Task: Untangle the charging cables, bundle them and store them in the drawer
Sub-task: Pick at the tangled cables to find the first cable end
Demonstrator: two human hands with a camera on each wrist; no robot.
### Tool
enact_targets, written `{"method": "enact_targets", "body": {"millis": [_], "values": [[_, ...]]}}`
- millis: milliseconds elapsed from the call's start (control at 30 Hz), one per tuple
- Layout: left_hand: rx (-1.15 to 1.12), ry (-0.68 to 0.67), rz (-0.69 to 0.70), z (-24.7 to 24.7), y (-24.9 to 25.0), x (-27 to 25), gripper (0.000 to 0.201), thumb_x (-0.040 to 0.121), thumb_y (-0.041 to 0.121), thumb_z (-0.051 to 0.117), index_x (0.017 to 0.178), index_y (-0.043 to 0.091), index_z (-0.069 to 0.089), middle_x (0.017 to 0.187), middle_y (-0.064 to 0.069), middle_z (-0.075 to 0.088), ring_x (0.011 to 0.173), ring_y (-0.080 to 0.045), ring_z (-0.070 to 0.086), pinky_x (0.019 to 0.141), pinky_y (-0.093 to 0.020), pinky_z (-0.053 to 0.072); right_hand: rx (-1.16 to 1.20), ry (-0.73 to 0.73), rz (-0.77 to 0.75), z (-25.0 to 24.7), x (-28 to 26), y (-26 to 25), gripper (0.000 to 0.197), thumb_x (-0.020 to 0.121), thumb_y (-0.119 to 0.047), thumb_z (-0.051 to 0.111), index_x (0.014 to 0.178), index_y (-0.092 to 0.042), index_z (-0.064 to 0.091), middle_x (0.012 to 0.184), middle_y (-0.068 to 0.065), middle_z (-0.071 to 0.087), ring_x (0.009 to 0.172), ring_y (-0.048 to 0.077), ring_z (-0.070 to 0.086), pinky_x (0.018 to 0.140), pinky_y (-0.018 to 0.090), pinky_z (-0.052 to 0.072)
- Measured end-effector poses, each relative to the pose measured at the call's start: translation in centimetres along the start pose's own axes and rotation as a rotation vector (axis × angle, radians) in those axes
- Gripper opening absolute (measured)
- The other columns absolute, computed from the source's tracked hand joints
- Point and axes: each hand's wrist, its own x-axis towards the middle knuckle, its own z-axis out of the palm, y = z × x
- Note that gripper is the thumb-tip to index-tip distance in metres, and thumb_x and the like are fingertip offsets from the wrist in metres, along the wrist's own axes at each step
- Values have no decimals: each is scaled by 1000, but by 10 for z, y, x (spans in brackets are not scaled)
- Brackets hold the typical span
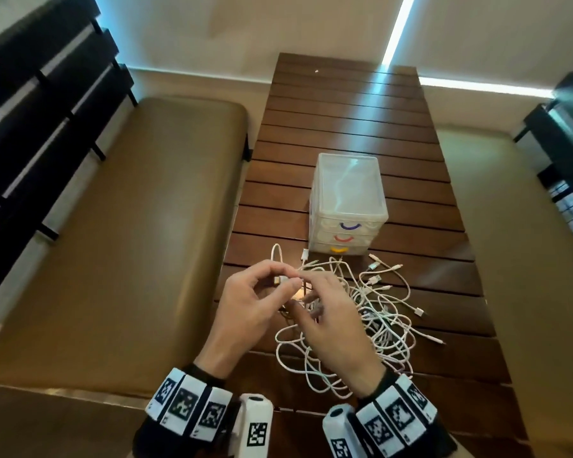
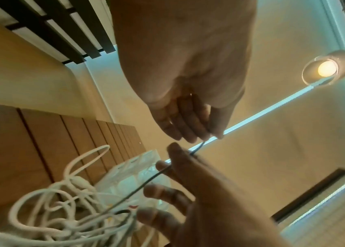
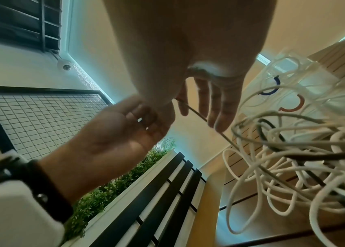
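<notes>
A tangle of white charging cables (image 1: 371, 312) lies on the wooden slat table (image 1: 344, 110), in front of a small clear drawer unit (image 1: 348, 200) with purple, red and yellow handles, all drawers closed. My left hand (image 1: 283, 276) hovers over the left edge of the heap and pinches a plug end between thumb and forefinger. My right hand (image 1: 306, 287) meets it, thumb and forefinger on the same cable. In the left wrist view that thin cable (image 2: 146, 182) runs taut from the left fingers (image 2: 188, 130) past the right hand (image 2: 173, 160) down into the tangle (image 2: 61, 208).
Padded tan benches flank the table, one on the left (image 1: 146, 226) and one on the right (image 1: 510, 226). Loose plug ends (image 1: 419, 310) stick out of the heap to the right. Bare slats stretch behind the drawer unit.
</notes>
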Motion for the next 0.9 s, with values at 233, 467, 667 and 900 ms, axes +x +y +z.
{"method": "enact_targets", "body": {"millis": [233,467,667,900], "values": [[-352,18,-45,3,10,20,33,76,49,79,98,24,76,91,-4,73,84,-19,69,75,-27,57,148,-58,-26,-13,19,9,37,102,-46,43,82,-23,62,65,-5,60,58,12,56,56,35,46],[-295,0,-193,40,-7,23,69,99,56,28,67,16,74,76,-3,69,81,-18,66,87,-34,48,-32,-287,-79,-5,9,37,33,99,-48,42,84,-27,63,70,-3,67,57,7,57,58,33,49],[-605,-41,-226,22,-5,24,70,94,67,29,46,18,40,46,3,28,43,-12,25,45,-26,22,32,-387,-26,-11,9,50,45,96,-58,43,76,-22,62,65,1,61,54,14,54,55,34,44],[41,-130,-143,-25,6,16,78,86,83,14,46,21,40,46,7,31,45,-12,29,48,-19,26,-297,-488,-80,-21,17,68,45,98,-56,45,76,-19,58,68,-5,58,61,8,54,61,26,47]]}}
